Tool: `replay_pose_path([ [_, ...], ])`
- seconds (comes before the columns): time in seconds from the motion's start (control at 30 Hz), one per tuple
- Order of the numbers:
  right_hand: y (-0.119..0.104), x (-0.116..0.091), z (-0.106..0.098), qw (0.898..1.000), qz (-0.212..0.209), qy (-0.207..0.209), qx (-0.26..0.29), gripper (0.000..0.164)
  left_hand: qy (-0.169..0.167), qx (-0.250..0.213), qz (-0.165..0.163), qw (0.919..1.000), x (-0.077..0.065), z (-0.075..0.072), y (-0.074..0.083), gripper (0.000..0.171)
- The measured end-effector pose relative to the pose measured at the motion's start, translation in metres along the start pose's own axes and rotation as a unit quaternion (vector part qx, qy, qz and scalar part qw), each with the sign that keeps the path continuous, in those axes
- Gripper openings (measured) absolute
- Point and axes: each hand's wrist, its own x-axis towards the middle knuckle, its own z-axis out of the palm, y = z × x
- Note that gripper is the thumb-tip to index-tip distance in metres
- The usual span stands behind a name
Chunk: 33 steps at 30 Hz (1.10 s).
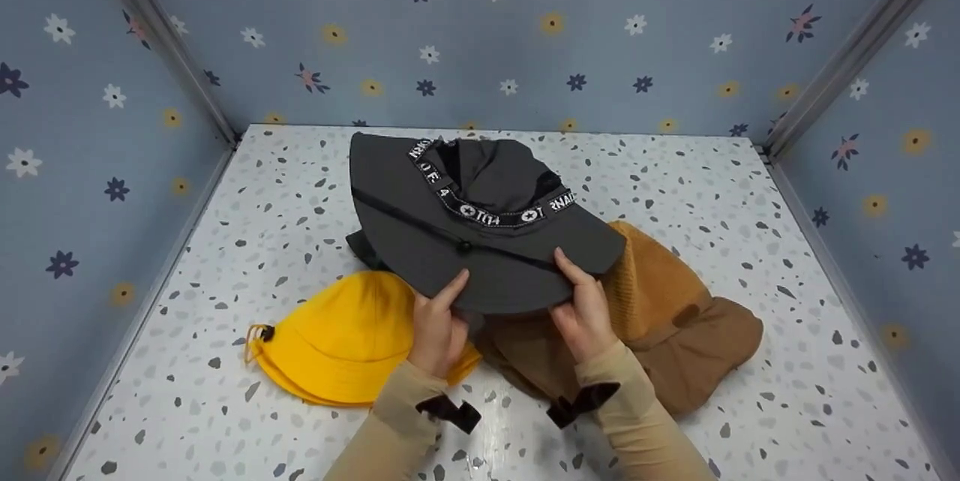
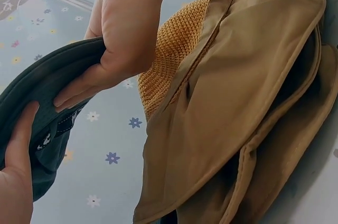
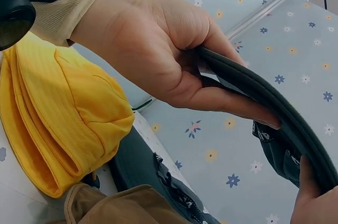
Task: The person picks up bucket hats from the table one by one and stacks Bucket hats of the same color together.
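Observation:
A dark grey brimmed hat (image 1: 517,271) with a white-lettered black band and a cord across its brim is held up, tilted. My left hand (image 1: 439,331) pinches the near edge of the brim, thumb on the upper face and fingers beneath. To its right, my right hand (image 1: 585,312) grips the same brim edge in the same way. In the right wrist view, the left hand (image 3: 158,49) shows from the side with the brim between thumb and fingers. The left wrist view shows the right hand (image 2: 127,34) holding the brim.
A yellow bucket hat (image 1: 337,346) lies at the left, partly behind my left hand. At the right sits a brown hat (image 1: 697,353) with a mustard ribbed part (image 1: 652,286). Another dark hat (image 3: 142,166) lies beneath the held one. Patterned walls (image 1: 480,53) enclose the speckled table (image 1: 795,406).

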Motion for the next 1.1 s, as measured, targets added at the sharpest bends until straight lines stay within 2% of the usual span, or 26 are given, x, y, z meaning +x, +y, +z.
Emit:
replay_pose_path([
  [0.23,-0.002,0.001,-0.002,1.000,-0.005,0.006,-0.007,0.054,0.008,0.000,-0.004,1.0000,0.001,-0.001,0.001,0.073],
  [0.43,-0.005,0.002,-0.003,1.000,-0.007,0.010,-0.007,0.043,0.024,-0.010,-0.009,0.9996,0.001,-0.002,0.004,0.062],
  [0.6,-0.008,0.002,-0.004,1.000,-0.012,0.004,-0.010,0.042,0.027,-0.002,-0.013,0.9995,0.000,-0.002,0.006,0.059],
  [0.87,-0.013,0.002,-0.004,0.999,-0.013,-0.020,-0.024,0.043,0.038,-0.016,-0.020,0.9989,0.001,-0.002,0.010,0.053],
  [1.1,-0.019,0.003,-0.005,0.999,-0.013,-0.007,-0.049,0.037,0.045,-0.021,-0.032,0.9982,0.002,-0.004,0.013,0.049],
])
